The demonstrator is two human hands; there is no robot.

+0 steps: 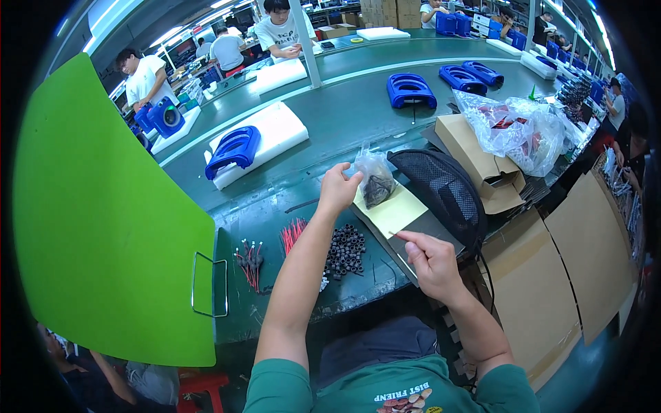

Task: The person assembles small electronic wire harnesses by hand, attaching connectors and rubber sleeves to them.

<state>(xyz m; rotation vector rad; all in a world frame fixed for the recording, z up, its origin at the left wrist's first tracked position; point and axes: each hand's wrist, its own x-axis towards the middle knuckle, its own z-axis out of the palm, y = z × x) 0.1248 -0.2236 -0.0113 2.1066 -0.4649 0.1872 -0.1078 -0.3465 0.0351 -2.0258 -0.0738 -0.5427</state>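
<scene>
My left hand point(337, 189) is beside a clear plastic bag point(377, 184) of small dark parts, its thumb and index finger apart. The bag sits on a pale yellow sheet point(403, 212), which lies on a dark flat board point(435, 229). At the sheet's near edge is my right hand point(435, 267), fingers curled and index finger stretched to the left. A tiny dark thing shows at that fingertip, too small to name. Partly behind my left forearm lie red wires point(294, 233) and a heap of short black tubes point(346, 251).
A bundle of red wires with dark ends point(250, 263) lies farther left, near a green panel point(117, 227). A black mesh pouch point(444, 189) and an open carton point(475, 155) stand right. Blue plastic housings point(236, 148) rest on the conveyor point(330, 127). Co-workers sit beyond it.
</scene>
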